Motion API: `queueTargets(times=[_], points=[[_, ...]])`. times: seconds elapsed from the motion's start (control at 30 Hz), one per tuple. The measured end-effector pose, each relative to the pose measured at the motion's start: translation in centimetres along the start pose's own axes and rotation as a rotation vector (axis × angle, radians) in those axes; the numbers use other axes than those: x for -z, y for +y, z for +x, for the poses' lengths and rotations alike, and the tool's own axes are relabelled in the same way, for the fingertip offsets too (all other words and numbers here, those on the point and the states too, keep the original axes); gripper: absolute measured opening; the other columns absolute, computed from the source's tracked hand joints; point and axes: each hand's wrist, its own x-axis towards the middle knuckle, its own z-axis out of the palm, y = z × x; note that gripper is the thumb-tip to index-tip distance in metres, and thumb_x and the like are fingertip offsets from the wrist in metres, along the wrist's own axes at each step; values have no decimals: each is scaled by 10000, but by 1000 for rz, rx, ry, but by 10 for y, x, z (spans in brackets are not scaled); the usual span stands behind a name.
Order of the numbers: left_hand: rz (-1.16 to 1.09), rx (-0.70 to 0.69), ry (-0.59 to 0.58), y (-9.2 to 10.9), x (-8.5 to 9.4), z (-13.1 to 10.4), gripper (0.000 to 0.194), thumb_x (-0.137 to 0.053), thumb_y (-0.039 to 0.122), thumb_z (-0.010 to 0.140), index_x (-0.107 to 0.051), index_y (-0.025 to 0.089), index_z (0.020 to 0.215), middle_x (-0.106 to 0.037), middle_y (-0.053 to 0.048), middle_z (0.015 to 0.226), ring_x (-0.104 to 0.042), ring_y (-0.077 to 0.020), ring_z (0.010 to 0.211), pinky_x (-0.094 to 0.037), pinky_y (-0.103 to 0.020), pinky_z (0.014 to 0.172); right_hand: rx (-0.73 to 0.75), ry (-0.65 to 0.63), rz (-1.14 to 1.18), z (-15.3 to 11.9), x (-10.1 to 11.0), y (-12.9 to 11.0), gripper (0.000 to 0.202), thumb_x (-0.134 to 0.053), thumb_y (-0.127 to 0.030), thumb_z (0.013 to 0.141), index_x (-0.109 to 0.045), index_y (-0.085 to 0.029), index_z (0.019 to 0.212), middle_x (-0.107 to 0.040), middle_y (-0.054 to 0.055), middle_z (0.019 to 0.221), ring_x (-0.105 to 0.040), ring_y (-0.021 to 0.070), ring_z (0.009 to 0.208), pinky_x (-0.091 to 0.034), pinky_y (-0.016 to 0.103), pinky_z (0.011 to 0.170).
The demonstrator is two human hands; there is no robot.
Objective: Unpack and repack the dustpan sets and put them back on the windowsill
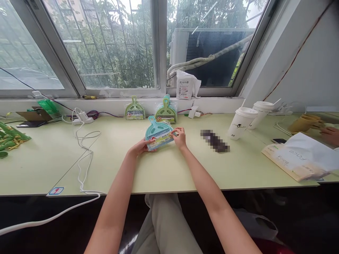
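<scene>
A light-blue mini dustpan and brush set (159, 133) in clear wrapping is held tilted above the table, its handle pointing away from me. My left hand (141, 146) grips its lower left corner, with part of the fingers hidden beneath. At the right edge, my right hand (179, 137) pinches the wrapping or card between thumb and fingers. Behind it, a green wrapped dustpan set (134, 108) leans against the wall under the window. Beside that one, a stack of similar sets (166, 112) leans the same way, a green one in front.
Two white lidded cups (242, 123) with straws stand at right, near a tissue pack (299, 157) and another person's hand (329, 135). A blurred dark item (215, 141) lies nearer. White cables (88, 151) cross the left side. A paper packet (188, 85) sits on the sill.
</scene>
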Motion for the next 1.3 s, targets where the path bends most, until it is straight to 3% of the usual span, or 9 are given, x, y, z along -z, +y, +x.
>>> queueTargets(times=[0.2, 0.3, 0.4, 0.5, 0.6, 0.73, 0.93, 1.1, 1.3], points=[[202, 16, 48, 4, -12, -5, 807, -787, 463, 691, -434, 243, 1383, -688, -148, 1101, -716, -271, 764, -596, -417, 718, -397, -20, 241, 7, 0, 19, 621, -808, -191, 561, -565, -188, 1133, -625, 72, 1093, -594, 173, 896, -487, 347, 890], [228, -23, 107, 6, -17, -7, 1001, -675, 587, 757, -140, 256, 1536, -670, -163, 1157, -714, -259, 753, -580, -418, 736, -465, -45, 328, 12, 4, 24, 561, -805, -144, 525, -637, -161, 1060, -668, 8, 845, -615, 182, 846, -472, 353, 904], [265, -154, 171, 2, -21, -3, 1255, -757, 454, 720, 188, 255, 1522, -638, -154, 1230, -694, -243, 903, -549, -395, 826, -352, -5, 295, 12, 5, 22, 391, -722, -126, 601, -683, -168, 988, -681, -12, 806, -619, 175, 826, -471, 331, 890], [423, -354, 307, -8, -20, 10, 1207, -799, 213, 626, -29, 270, 1554, -661, -96, 1176, -654, -229, 985, -490, -379, 913, -171, 45, 177, 11, 1, 16, 337, -634, -120, 673, -689, -183, 1000, -696, 14, 934, -613, 185, 886, -464, 328, 905], [514, -476, 493, -15, -13, 30, 842, -696, 123, 664, -387, 277, 1432, -706, -44, 987, -643, -244, 945, -445, -403, 944, -44, 93, 11, 14, -8, 14, 357, -587, -114, 715, -665, -179, 1057, -669, 71, 1049, -591, 213, 970, -446, 349, 934], [497, -527, 573, -10, 0, 63, 467, -633, 87, 689, -584, 276, 1113, -695, -27, 816, -637, -272, 907, -434, -392, 918, 55, 58, -84, 29, -16, 22, 334, -541, -133, 791, -625, -172, 1112, -639, 115, 1114, -573, 230, 1054, -428, 364, 965], [692, -603, 645, -1, 10, 124, 271, -589, 81, 748, -599, 206, 988, -616, -111, 1090, -619, -251, 966, -463, -396, 912, 92, 57, -225, 67, -19, 44, 340, -472, -179, 885, -565, -163, 1212, -603, 149, 1179, -582, 245, 1091, -459, 377, 944], [777, -628, 771, 4, 21, 175, 551, -515, 10, 772, -522, 207, 1287, -411, -154, 1420, -537, -256, 1213, -427, -430, 1030, 166, 49, -408, 103, -35, 63, 433, -386, -215, 942, -459, -175, 1366, -468, 166, 1390, -575, 255, 1153, -521, 364, 865], [751, -558, 620, 4, 32, 218, 725, -476, 107, 868, -207, 185, 1537, -408, -146, 1506, -464, -287, 1326, -397, -430, 1071, 179, 36, -532, 129, -55, 87, 634, -296, -191, 953, -99, -131, 1553, -177, 160, 1601, -363, 288, 1396, -495, 385, 961]])
